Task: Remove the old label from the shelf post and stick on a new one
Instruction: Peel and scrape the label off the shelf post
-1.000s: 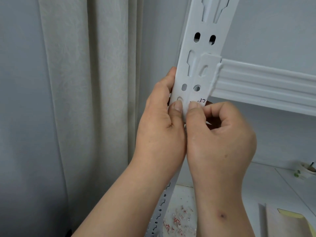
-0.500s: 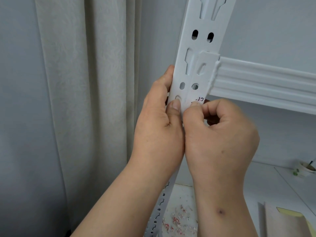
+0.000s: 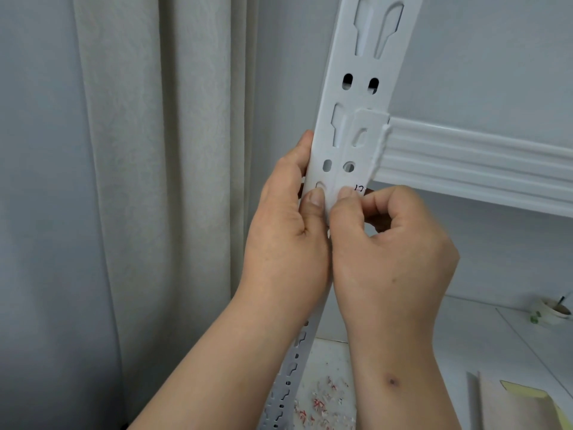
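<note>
A white slotted shelf post (image 3: pixel 356 88) runs up the middle of the head view. A white label (image 3: pixel 360 189) with dark handwriting sits on it just below the beam joint, mostly hidden by my fingers. My left hand (image 3: pixel 285 231) grips the post from its left edge, its thumb pressed on the front face. My right hand (image 3: pixel 390 252) is curled, thumb tip on the label's left part and fingers bent behind the post's right edge. Whether the label is lifted or flat I cannot tell.
A white ribbed beam (image 3: pixel 477 162) runs right from the post. A pale curtain (image 3: pixel 161 181) hangs at the left. Below, a white shelf board (image 3: pixel 465 342) carries torn label scraps (image 3: pixel 322 405), a small cup (image 3: pixel 555 311) and sheets of paper (image 3: pixel 521 405).
Both hands stay on the post at the label. My right thumb has crept slightly up and left over the label; the camera has shifted a little.
</note>
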A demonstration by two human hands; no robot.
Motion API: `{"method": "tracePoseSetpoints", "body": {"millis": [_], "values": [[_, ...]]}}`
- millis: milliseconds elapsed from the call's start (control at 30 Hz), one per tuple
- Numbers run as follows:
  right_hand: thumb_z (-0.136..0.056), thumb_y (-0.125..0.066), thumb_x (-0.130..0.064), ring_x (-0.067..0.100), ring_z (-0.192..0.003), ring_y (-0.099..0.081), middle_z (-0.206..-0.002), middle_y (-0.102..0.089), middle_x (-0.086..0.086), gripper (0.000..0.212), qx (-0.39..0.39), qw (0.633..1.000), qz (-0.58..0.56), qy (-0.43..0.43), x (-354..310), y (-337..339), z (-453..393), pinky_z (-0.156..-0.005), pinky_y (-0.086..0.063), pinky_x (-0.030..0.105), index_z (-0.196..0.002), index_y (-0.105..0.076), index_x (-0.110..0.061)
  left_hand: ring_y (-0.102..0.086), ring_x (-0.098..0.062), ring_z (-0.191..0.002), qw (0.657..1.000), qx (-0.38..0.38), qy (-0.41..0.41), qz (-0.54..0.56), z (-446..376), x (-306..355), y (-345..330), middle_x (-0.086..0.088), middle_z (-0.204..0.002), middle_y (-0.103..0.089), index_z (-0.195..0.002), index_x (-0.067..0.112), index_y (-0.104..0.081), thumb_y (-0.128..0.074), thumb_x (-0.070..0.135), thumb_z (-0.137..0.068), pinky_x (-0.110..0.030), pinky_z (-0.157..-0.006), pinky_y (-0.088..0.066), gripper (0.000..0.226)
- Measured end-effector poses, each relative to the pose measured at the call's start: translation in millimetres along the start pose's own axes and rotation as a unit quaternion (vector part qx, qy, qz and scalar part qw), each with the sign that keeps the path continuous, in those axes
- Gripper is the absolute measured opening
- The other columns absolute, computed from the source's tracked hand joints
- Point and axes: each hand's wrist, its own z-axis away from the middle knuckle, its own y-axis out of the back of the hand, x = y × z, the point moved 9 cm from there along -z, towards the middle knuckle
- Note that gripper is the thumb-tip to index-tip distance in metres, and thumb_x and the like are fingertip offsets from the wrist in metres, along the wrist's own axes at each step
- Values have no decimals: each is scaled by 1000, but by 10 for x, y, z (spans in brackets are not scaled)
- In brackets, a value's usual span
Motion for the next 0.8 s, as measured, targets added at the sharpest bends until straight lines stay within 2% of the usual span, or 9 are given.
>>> {"method": "tracePoseSetpoints", "body": {"millis": [133,400,533,567,633,700,800], "values": [[-79,-58,-34,9,-64,-56,-66,-63,-7,20,9,1000,6,1,11,-4,-6,-58,-39,17,-66,-62,-19,-55,-11,-130,1000,0,-7,-10,-6,11,-4,18,-143,-53,-145,42,-40,-45,9,-103,-39,-109,-46,53],[-74,-56,-30,17,-60,-54,-64,-61,-2,19,5,1000,20,-4,-11,-4,-23,-58,-41,29,-63,-59,-16,-55,-12,-130,1000,4,-14,-17,-3,12,4,17,-143,-54,-146,40,-40,-44,11,-101,-38,-109,-45,54],[-72,-52,-23,19,-57,-50,-58,-55,0,18,14,999,37,-15,89,21,-34,-56,-39,35,-57,-47,-13,-55,-7,-128,999,4,-12,-33,-8,10,5,19,-142,-54,-145,40,-40,-44,6,-102,-34,-109,-45,55],[-71,-52,-22,18,-56,-49,-55,-52,-1,19,14,999,32,-23,137,31,-16,-55,-38,34,-56,-44,-13,-54,-6,-130,999,4,-13,-38,-5,12,6,18,-143,-53,-146,39,-40,-43,5,-102,-34,-110,-44,55],[-75,-53,-24,15,-59,-46,-53,-49,-5,21,8,999,9,-32,187,47,44,-52,-35,23,-57,-46,-16,-52,-4,-131,999,5,-14,-45,-1,29,13,18,-145,-52,-146,38,-40,-43,5,-103,-34,-112,-43,55],[-79,-56,-30,6,-63,-54,-60,-57,-10,20,-3,999,-20,-32,172,34,104,-56,-38,12,-63,-52,-20,-52,-3,-130,999,2,-11,-49,-3,31,12,19,-144,-53,-146,40,-39,-43,7,-103,-32,-110,-44,54],[-79,-60,-35,1,-73,-63,-70,-63,-17,11,1,996,-63,-59,178,31,125,-65,-46,13,-74,-55,-26,-54,-2,-128,999,-4,-5,-48,-5,17,13,19,-142,-54,-145,43,-38,-44,10,-103,-31,-107,-46,54]]}}
